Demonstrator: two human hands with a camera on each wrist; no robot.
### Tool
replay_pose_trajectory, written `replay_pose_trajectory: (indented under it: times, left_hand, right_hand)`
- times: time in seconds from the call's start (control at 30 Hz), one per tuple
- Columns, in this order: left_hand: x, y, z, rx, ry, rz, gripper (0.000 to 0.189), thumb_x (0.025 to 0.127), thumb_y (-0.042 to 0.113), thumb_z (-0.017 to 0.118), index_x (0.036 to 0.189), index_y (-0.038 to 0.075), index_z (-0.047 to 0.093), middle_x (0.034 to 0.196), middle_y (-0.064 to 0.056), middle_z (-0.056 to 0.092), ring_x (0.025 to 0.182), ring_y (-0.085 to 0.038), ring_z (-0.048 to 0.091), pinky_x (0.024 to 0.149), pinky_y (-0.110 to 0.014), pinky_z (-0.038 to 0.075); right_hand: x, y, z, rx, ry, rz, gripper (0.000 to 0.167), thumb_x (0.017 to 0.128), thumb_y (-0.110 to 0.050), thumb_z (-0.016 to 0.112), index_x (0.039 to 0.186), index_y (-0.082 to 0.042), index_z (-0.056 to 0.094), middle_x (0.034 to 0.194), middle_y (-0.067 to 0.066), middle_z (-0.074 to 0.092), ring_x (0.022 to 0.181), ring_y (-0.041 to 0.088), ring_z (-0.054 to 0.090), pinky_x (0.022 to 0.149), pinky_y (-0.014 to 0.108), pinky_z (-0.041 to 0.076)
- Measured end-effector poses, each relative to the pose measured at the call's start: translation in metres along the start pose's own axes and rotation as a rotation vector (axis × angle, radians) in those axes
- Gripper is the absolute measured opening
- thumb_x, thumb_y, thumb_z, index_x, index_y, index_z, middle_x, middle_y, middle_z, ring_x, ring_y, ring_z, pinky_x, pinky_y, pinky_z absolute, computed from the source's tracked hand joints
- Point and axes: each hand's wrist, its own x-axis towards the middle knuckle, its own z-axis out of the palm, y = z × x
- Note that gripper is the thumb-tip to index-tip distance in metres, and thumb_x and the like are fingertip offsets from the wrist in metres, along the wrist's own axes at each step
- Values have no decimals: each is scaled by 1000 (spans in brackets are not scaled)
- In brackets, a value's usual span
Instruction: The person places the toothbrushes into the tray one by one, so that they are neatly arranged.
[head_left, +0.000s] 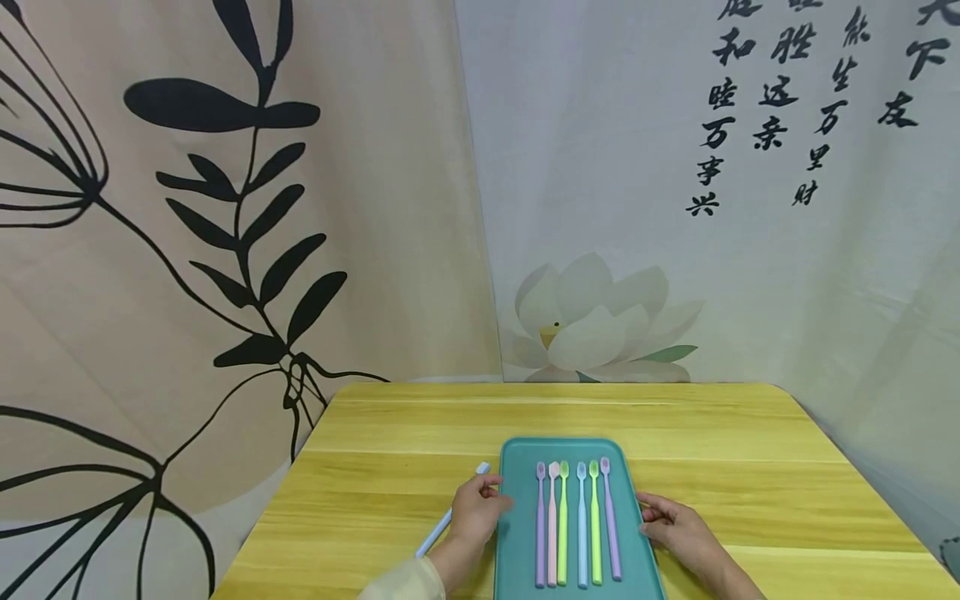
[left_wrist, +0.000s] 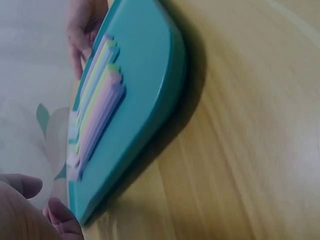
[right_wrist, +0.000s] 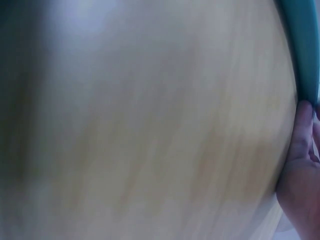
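Note:
A teal tray (head_left: 517,533) lies on the wooden table, bearing a row of several toothbrushes (head_left: 582,525) in purple, pink, green and blue, heads toward the far side. My left hand (head_left: 476,512) is at the tray's left edge, fingertips right at the rim; in the left wrist view its thumb and finger stand apart near a tray corner. Beside that hand a light blue toothbrush (head_left: 438,532) lies slantwise left of the tray, partly hidden by the hand. On the opposite side, my right hand (head_left: 682,533) holds the tray's right rim between thumb and fingers.
The yellow wooden table (head_left: 390,467) extends to both sides of the tray and behind it. A hanging cloth backdrop (head_left: 420,208) with printed plants, a lotus and dark characters rises behind the table's far edge.

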Motion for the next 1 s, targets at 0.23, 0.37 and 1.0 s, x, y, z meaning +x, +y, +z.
replay_pose_trajectory:
  times: [0.23,0.37,1.0]
  left_hand:
    - [10,-2,-22,-94,-9,1,38,80,-7,67,117,-14,60,83,-4,53,64,-10,45,50,-17,36]
    - [17,-3,-36,-73,26,9,36,83,-6,67,117,-13,61,84,-6,56,66,-13,47,52,-19,38]
    - [26,-22,-88,135,-7,12,37,81,2,76,114,-11,64,89,-8,58,80,-18,51,63,-23,46]
  right_hand:
    - [0,1,1,-7,6,9,56,90,2,64,141,13,43,106,14,54,93,23,52,76,33,55]
    - [0,0,2,-9,25,20,55,90,3,64,140,12,45,106,14,54,93,23,52,75,33,54]
    - [1,1,2,-35,50,18,53,89,2,65,138,11,49,105,13,57,95,23,54,78,33,55]
